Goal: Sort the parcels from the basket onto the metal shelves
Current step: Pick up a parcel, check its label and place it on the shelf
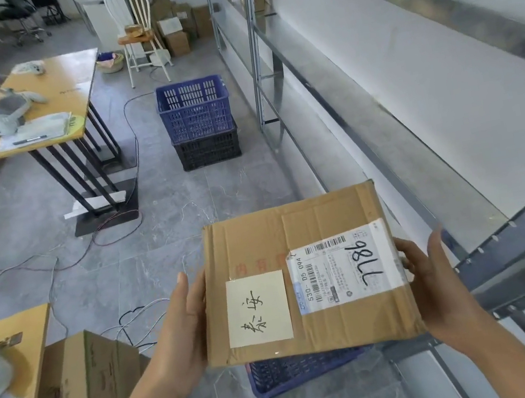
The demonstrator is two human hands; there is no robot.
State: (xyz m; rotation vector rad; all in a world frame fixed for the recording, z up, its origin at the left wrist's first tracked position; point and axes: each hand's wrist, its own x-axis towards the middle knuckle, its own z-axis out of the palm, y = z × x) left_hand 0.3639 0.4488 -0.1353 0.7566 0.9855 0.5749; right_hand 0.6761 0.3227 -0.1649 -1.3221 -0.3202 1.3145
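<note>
I hold a flat brown cardboard parcel [255, 245] level in front of me, above a blue basket [293, 372] on the floor. It carries a white shipping label with "7786" handwritten and a cream note with handwriting. My left hand [184, 319] grips its left edge, and my right hand [430, 275] grips its right edge. The metal shelves [452, 139] run along the right side, their near corner post just right of my right hand. The basket's inside is hidden by the parcel.
A blue crate stacked on a black crate [198, 122] stands further along the aisle. A wooden table [62, 93] with papers is on the left. A cardboard box [84, 388] sits lower left. Cables [56, 264] trail across the floor. More boxes lean by a white chair [136, 32] at the back.
</note>
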